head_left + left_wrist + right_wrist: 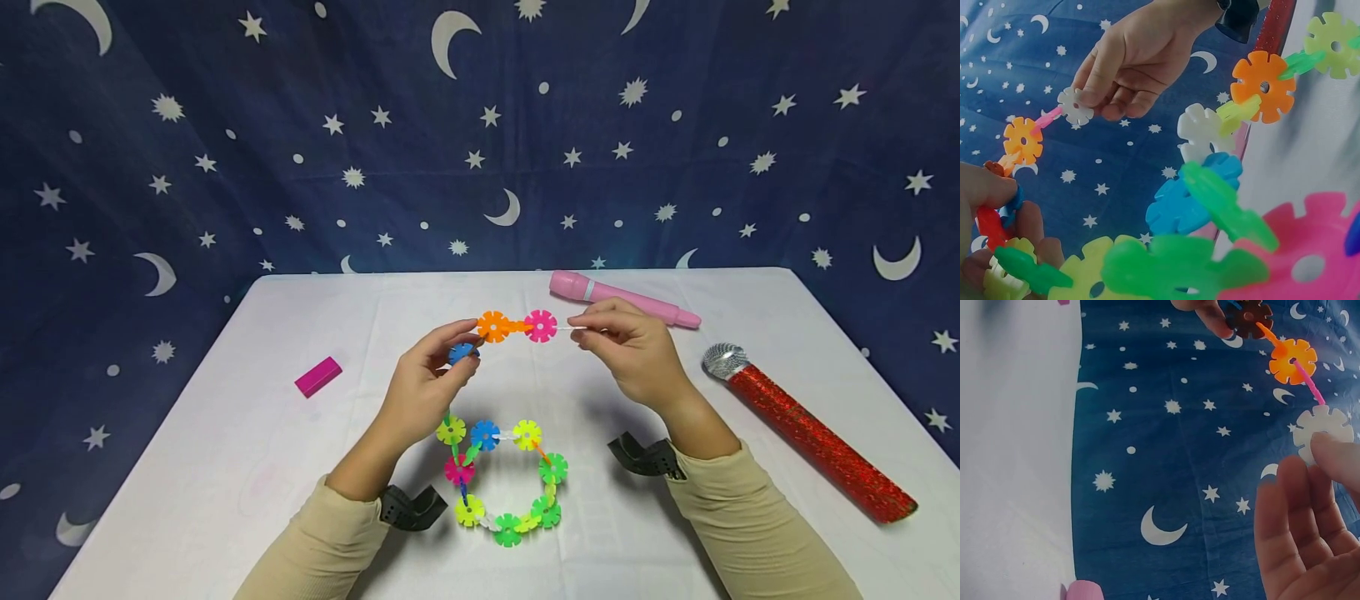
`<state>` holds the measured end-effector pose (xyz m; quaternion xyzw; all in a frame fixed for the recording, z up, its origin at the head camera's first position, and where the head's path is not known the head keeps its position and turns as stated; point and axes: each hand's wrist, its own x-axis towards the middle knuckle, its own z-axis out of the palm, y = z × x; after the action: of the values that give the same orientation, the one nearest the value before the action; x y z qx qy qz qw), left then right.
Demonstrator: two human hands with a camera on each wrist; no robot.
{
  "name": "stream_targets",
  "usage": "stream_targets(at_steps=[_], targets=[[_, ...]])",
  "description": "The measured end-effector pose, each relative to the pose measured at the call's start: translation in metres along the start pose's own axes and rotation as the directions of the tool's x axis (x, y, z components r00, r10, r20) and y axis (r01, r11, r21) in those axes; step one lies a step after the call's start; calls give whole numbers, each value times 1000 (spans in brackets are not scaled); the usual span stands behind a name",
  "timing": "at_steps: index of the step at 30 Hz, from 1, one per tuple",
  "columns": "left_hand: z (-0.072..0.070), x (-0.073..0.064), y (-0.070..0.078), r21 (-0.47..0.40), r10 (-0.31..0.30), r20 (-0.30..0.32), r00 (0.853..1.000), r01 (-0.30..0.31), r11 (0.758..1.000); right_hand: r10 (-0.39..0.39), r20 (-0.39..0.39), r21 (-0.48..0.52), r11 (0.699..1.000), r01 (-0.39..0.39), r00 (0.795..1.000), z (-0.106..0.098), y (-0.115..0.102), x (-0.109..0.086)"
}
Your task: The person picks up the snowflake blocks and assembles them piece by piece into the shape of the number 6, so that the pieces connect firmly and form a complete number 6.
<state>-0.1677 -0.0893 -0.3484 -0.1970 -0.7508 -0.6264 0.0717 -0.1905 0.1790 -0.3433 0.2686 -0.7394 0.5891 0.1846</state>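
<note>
A chain of colourful notched flower discs, slotted together edge to edge, stretches between the two hands. My left hand (431, 379) grips it around a blue disc (461, 353). Above the table, my right hand (630, 350) pinches a white disc (1322, 428) at the chain's end between thumb and fingers. Between them run an orange disc (492, 327) and a pink disc (541, 327). Below the left hand, the rest of the chain curves into a ring with green discs (507, 529) and a yellow disc (527, 434); whether it touches the table is unclear.
A magenta block (318, 377) lies left on the white-covered table (225, 467). At the back right is a pink microphone-shaped toy (630, 300). A red glittery microphone (817, 442) lies at the right. Behind hangs a blue star-and-moon cloth (420, 192).
</note>
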Motion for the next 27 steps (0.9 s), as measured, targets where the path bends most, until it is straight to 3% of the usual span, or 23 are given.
stream_targets(at_steps=[16,22,27], targets=[[1,-1,1,49,6,-7,1000,-6,999,-125,-24,-192,974,118,992,4,-4,0],[1,-1,0,65,15,-11,1000,-14,998,-230,16,-260,939,226,973,3,-3,0],[2,-1,0,67,16,-12,1000,-15,998,-254,28,-296,922,250,967,3,-6,1]])
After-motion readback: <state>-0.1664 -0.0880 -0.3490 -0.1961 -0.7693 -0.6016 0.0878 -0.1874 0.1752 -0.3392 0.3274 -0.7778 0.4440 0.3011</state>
